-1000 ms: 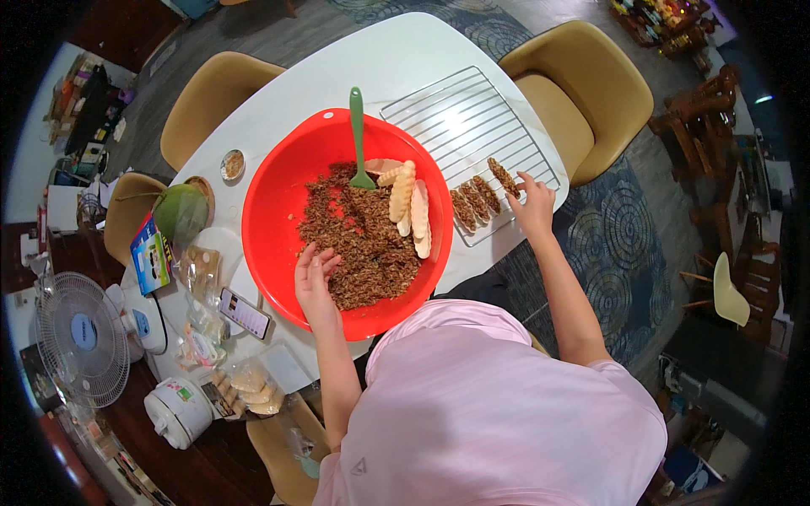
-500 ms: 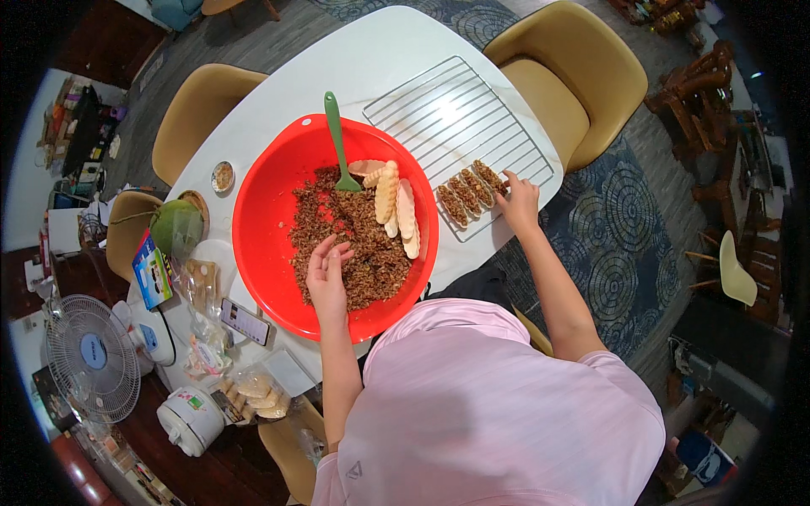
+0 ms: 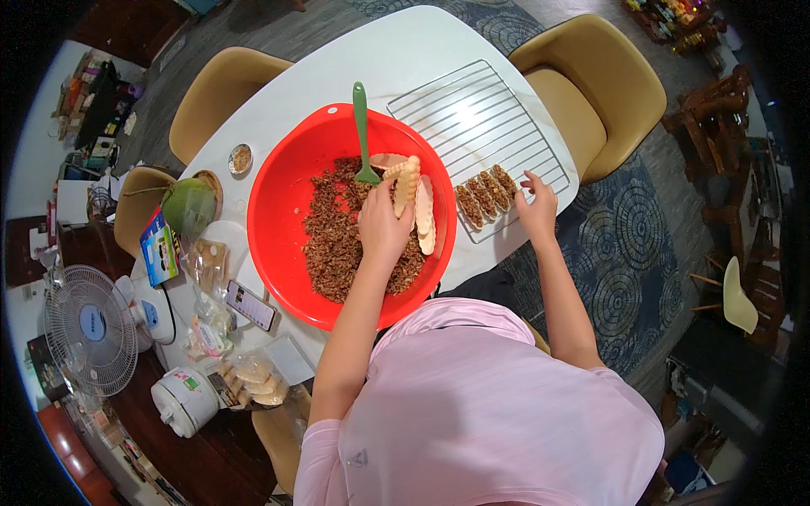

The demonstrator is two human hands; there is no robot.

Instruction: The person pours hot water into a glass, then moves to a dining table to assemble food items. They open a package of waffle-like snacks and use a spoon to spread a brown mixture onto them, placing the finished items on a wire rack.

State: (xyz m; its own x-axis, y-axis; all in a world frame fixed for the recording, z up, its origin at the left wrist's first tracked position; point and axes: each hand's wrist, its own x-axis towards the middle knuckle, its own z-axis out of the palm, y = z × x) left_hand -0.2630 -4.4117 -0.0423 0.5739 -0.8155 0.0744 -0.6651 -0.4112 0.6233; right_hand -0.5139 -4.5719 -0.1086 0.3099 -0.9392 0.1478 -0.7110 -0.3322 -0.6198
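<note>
A large red bowl [image 3: 278, 253] holds a brown crumbly mixture [image 3: 333, 257]. Pale, ridge-edged pastry shells [image 3: 425, 218] lean together on the mixture's right side. My left hand [image 3: 386, 228] reaches into the bowl, its fingers closed on one pale pastry shell [image 3: 407, 187]. A green spatula [image 3: 361, 126] stands with its blade in the mixture, handle toward the bowl's far rim. Several filled pastry shells [image 3: 487, 196] lie in a row on a wire rack [image 3: 472, 110]. Just right of that row, my right hand [image 3: 538, 207] hovers with fingers apart and nothing in them.
Left of the bowl are a small dish [image 3: 240, 158], a green coconut [image 3: 187, 202], a phone [image 3: 251, 304] and plastic bags of food [image 3: 260, 379]. A rice cooker [image 3: 186, 401] and a fan [image 3: 91, 325] stand farther left. Tan chairs [image 3: 620, 93] surround the white table [image 3: 346, 63].
My left hand has moved from above the mixture, right and away from me, onto the pale shells. My right hand has come off the last filled shell on the rack. The whole view has shifted slightly.
</note>
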